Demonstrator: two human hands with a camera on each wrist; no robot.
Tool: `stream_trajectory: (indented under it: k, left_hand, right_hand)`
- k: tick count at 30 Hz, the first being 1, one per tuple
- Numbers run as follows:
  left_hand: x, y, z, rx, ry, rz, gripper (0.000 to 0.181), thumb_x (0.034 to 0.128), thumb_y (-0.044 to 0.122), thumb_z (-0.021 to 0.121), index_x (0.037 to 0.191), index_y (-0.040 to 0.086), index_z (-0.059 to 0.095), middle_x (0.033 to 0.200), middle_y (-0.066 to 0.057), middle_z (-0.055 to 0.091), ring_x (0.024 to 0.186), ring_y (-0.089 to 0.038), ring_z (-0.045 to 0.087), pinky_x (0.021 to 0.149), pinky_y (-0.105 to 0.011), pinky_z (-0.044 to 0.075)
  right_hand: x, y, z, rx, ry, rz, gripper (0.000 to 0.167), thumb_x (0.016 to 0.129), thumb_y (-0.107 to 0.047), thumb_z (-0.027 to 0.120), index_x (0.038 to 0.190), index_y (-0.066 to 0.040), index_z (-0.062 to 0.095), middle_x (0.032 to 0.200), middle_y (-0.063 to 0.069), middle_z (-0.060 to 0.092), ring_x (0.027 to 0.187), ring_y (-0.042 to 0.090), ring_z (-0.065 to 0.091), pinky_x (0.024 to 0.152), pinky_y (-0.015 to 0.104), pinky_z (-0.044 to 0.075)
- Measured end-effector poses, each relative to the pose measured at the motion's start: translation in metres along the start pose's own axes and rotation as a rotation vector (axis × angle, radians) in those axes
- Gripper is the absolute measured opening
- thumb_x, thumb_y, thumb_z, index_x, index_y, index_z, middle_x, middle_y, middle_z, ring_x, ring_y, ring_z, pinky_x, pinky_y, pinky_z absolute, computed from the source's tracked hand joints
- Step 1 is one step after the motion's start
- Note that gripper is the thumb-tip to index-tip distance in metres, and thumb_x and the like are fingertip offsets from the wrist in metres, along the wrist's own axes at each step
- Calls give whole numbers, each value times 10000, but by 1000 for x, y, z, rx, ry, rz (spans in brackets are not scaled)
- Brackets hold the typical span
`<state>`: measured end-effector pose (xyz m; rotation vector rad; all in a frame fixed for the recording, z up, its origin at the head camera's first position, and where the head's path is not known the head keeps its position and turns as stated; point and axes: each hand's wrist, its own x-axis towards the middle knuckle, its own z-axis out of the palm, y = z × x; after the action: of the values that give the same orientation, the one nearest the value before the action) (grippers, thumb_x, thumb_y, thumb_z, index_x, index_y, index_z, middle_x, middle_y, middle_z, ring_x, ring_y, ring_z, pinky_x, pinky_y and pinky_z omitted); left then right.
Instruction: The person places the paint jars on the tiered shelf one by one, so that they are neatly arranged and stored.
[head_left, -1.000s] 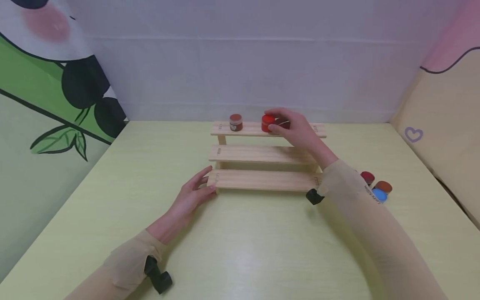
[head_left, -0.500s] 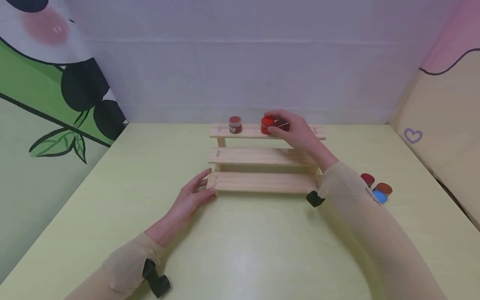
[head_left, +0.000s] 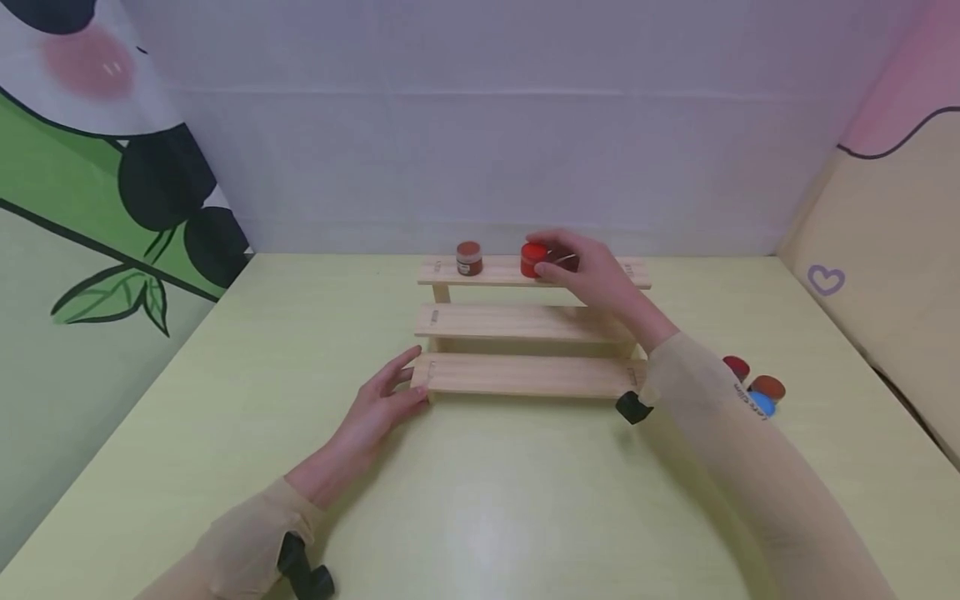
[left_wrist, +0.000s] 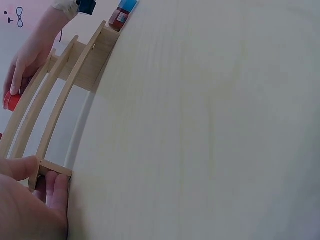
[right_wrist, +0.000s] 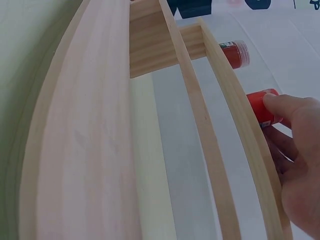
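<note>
A three-tier wooden stand (head_left: 525,375) is on the table. On its top tier, my right hand (head_left: 588,267) pinches a small bright red jar (head_left: 533,260) between thumb and fingers; the right wrist view shows the same red jar (right_wrist: 261,107) at the edge of the top board. To its left on that tier stands a jar with a brownish-red lid (head_left: 469,258). My left hand (head_left: 375,412) grips the left end of the lowest tier, and in the left wrist view its thumb and fingers (left_wrist: 59,192) close round the end piece of the stand.
Right of the stand, partly behind the right sleeve, several jars stand on the table: one dark red (head_left: 737,367), one orange-brown (head_left: 768,387), one blue-lidded (head_left: 762,404). A pale cloth wall (head_left: 480,167) rises behind the table, with printed panels at both sides.
The whole head view has shifted slightly downward in the frame. Both hands keep their places, the right at the red jar and the left at the stand's end.
</note>
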<state>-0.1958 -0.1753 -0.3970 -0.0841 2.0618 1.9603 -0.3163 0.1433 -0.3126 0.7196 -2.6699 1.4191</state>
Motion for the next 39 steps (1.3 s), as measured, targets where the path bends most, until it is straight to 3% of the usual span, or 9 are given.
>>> stream_trajectory:
  k: [8,14,22,28,30,36,39]
  left_hand:
    - [0,1,1,-4,1,4,641,987,78,566,1553,248,316,1488,-131,404,1072,-57,601,974,-220,550]
    - [1,0,0,-2,-4,7,642,989,86,565,1554,252,311,1488,-131,401,1083,-65,600,995,-237,544]
    - [0,0,0,8,1,2,639,990,90,565,1553,260,315,1494,-124,399,1102,-75,592,995,-234,543]
    - [1,0,0,6,0,7,643,989,82,560,1556,249,307,1492,-131,400,1080,-59,599,982,-223,546]
    - [1,0,0,1,0,10,645,988,74,558,1557,245,307,1490,-135,399,1070,-54,601,977,-219,546]
    - [0,0,0,5,-7,14,646,991,77,553,1560,248,298,1494,-133,392,1092,-63,594,989,-221,542]
    - [0,0,1,1,-7,14,644,992,75,550,1561,243,298,1489,-132,394,1091,-63,592,991,-224,542]
  right_hand:
    - [-1,-2,-1,-15,-1,-10,490,967,-251,642,1438,-237,504,1317,62,612,1117,230,627,983,409,549]
    - [-9,-12,-11,-48,18,-21,578,958,-263,656,1486,-290,423,1461,21,515,1271,239,552,1070,449,504]
    - [-32,-22,-28,-113,61,-90,602,955,-242,661,1501,-232,409,1482,23,492,1278,220,539,1061,443,505]
    - [-54,-20,-37,-141,113,-132,610,945,-234,676,1495,-262,414,1456,1,517,1273,189,538,1045,431,515]
    - [-61,-17,-39,-146,139,-139,603,944,-230,676,1490,-266,421,1439,-3,533,1260,180,550,1028,389,527]
    - [-80,-10,-44,-189,215,-159,589,933,-177,688,1471,-235,453,1397,28,576,1203,175,585,913,97,499]
    - [-90,-6,-46,-206,231,-172,596,920,-134,699,1463,-213,464,1385,48,583,1190,184,586,896,48,476]
